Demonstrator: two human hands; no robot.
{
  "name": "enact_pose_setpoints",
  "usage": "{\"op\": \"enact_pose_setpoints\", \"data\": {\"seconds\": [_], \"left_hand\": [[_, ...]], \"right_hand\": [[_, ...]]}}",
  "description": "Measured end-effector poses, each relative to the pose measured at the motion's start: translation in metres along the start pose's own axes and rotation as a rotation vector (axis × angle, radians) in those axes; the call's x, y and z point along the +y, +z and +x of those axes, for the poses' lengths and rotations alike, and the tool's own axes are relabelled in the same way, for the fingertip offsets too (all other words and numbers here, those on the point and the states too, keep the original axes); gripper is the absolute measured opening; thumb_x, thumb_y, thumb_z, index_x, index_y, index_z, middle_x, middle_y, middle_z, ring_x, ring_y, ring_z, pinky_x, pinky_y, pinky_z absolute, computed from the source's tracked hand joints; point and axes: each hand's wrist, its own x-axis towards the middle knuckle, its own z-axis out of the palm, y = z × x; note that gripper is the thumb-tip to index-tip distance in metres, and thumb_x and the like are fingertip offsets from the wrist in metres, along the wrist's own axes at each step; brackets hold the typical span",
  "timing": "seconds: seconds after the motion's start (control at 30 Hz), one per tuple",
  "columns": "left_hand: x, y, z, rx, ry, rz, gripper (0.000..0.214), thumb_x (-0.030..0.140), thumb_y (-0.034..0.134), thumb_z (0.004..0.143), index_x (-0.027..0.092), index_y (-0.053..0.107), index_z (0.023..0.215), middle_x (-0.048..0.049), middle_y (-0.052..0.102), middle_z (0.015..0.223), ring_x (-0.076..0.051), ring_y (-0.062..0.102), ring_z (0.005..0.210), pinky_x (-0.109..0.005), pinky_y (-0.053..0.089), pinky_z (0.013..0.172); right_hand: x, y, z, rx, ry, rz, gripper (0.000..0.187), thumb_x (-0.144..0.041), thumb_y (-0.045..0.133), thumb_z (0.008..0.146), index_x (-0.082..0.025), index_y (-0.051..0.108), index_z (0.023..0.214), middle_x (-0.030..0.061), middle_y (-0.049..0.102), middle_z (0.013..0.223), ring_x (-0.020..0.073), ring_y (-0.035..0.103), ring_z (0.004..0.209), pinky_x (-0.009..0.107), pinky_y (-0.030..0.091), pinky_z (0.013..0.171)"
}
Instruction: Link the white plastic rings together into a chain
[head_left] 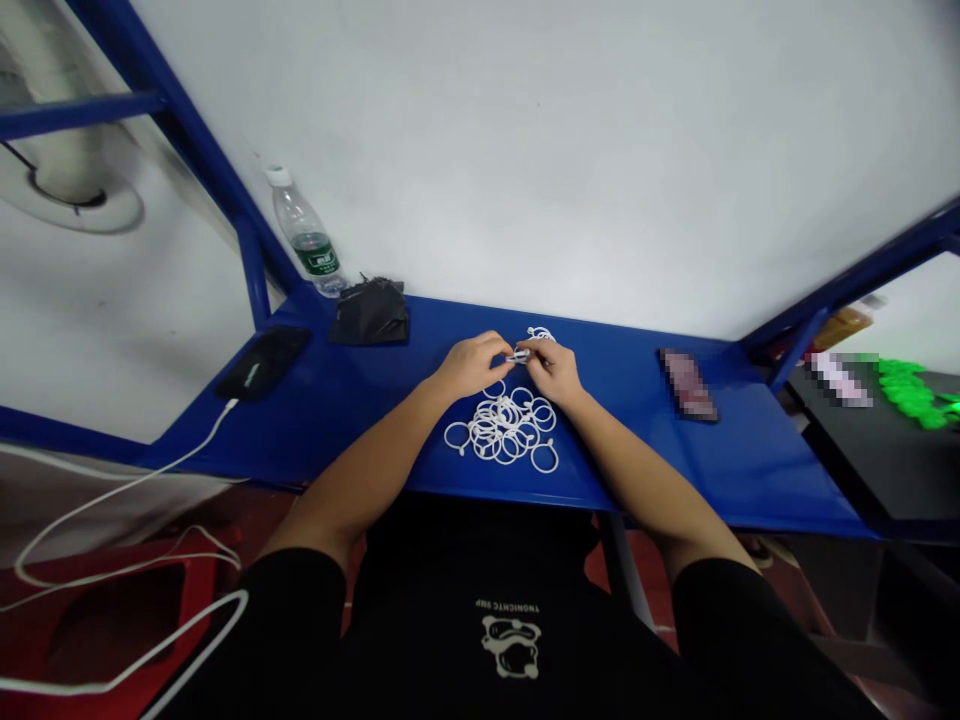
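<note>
My left hand (474, 364) and my right hand (553, 370) meet above the blue table (442, 325). Between their fingertips they pinch a small white ring (517, 356), partly covered by the fingers. Just below the hands lies a loose pile of white rings (504, 425), each with a small knob on it. One ring (545, 457) lies at the pile's lower right edge. Behind my right hand are a few more white rings (538, 333), partly hidden by it.
To the left lie a black crumpled bag (370, 312) and a black device (262, 365) with a white cable (191, 450). A plastic bottle (309, 238) stands by the wall. On the right are a phone-like blurred object (688, 384) and green items (915, 392) on a black surface.
</note>
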Motion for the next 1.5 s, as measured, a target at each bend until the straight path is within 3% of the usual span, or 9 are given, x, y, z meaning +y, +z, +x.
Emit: {"op": "enact_pose_setpoints", "data": {"seconds": [0.07,0.17,0.3,0.5,0.63,0.73,0.87,1.2,1.5], "left_hand": [[-0.007,-0.005,0.001,-0.03,-0.094,0.02,0.018,0.032,0.076,0.091,0.02,0.074,0.104,-0.0046,0.074,0.101,-0.015,0.065,0.08,-0.028,0.048,0.074],[-0.018,-0.011,0.002,-0.251,-0.226,0.067,0.02,0.041,0.079,0.088,0.021,0.074,0.087,-0.0031,0.072,0.083,-0.017,0.064,0.074,-0.03,0.046,0.07],[-0.023,-0.011,0.0,-0.414,-0.251,0.124,0.027,0.048,0.083,0.081,0.022,0.074,0.082,-0.0032,0.074,0.081,-0.019,0.065,0.072,-0.031,0.043,0.066],[-0.015,-0.002,0.0,-0.258,-0.181,0.128,0.007,0.025,0.07,0.09,0.022,0.075,0.087,-0.0027,0.077,0.09,-0.019,0.069,0.081,-0.03,0.046,0.07],[-0.008,0.004,-0.001,-0.07,-0.077,0.066,0.01,0.024,0.068,0.094,0.021,0.077,0.096,-0.0037,0.076,0.093,-0.018,0.069,0.082,-0.028,0.048,0.074],[-0.004,0.007,-0.002,-0.008,0.014,0.045,0.011,0.023,0.067,0.095,0.019,0.077,0.094,-0.0037,0.075,0.087,-0.016,0.067,0.077,-0.028,0.047,0.071],[-0.003,0.009,-0.003,0.003,0.062,0.013,0.01,0.023,0.067,0.095,0.02,0.077,0.093,-0.0032,0.074,0.088,-0.014,0.066,0.075,-0.027,0.046,0.07],[0.001,0.008,-0.002,-0.044,-0.047,-0.01,0.011,0.025,0.067,0.097,0.021,0.077,0.097,-0.0033,0.076,0.09,-0.016,0.068,0.08,-0.028,0.049,0.076],[0.001,0.012,-0.002,-0.105,-0.012,-0.002,0.01,0.02,0.068,0.095,0.021,0.078,0.098,-0.0034,0.077,0.094,-0.017,0.07,0.086,-0.028,0.051,0.081]], "right_hand": [[0.006,-0.001,0.001,0.06,0.087,-0.027,0.03,-0.021,0.053,0.095,-0.021,0.077,0.113,0.0074,0.079,0.102,0.0208,0.071,0.081,0.035,0.057,0.08],[0.019,-0.005,0.004,0.136,0.205,-0.057,0.027,-0.028,0.056,0.098,-0.021,0.077,0.113,0.0101,0.076,0.12,0.0182,0.067,0.073,0.036,0.058,0.078],[0.028,-0.01,0.007,0.19,0.244,-0.043,0.023,-0.031,0.061,0.096,-0.02,0.077,0.107,0.0115,0.073,0.124,0.0143,0.059,0.061,0.037,0.059,0.071],[0.01,-0.007,0.003,0.022,0.073,-0.013,0.022,-0.036,0.059,0.1,-0.023,0.076,0.108,0.0077,0.076,0.105,0.0185,0.064,0.073,0.034,0.056,0.073],[-0.003,-0.002,0.0,-0.149,-0.033,-0.01,0.026,-0.039,0.059,0.102,-0.023,0.075,0.113,0.0079,0.077,0.102,0.0192,0.067,0.077,0.033,0.054,0.074],[-0.007,-0.002,0.0,-0.195,-0.061,-0.016,0.024,-0.036,0.057,0.103,-0.022,0.075,0.11,0.0071,0.077,0.096,0.0194,0.068,0.08,0.032,0.054,0.077],[-0.005,-0.004,0.0,-0.196,-0.062,0.012,0.021,-0.03,0.057,0.099,-0.021,0.075,0.105,0.005,0.077,0.089,0.0175,0.067,0.075,0.029,0.052,0.073],[-0.007,-0.003,-0.001,-0.169,-0.008,0.049,0.026,-0.022,0.057,0.087,-0.022,0.077,0.103,0.0039,0.077,0.086,0.0155,0.064,0.068,0.027,0.052,0.067],[-0.003,-0.005,0.002,-0.147,0.016,0.014,0.013,-0.016,0.054,0.077,-0.022,0.065,0.073,0.0025,0.07,0.074,0.0175,0.064,0.068,0.029,0.05,0.068]]}}
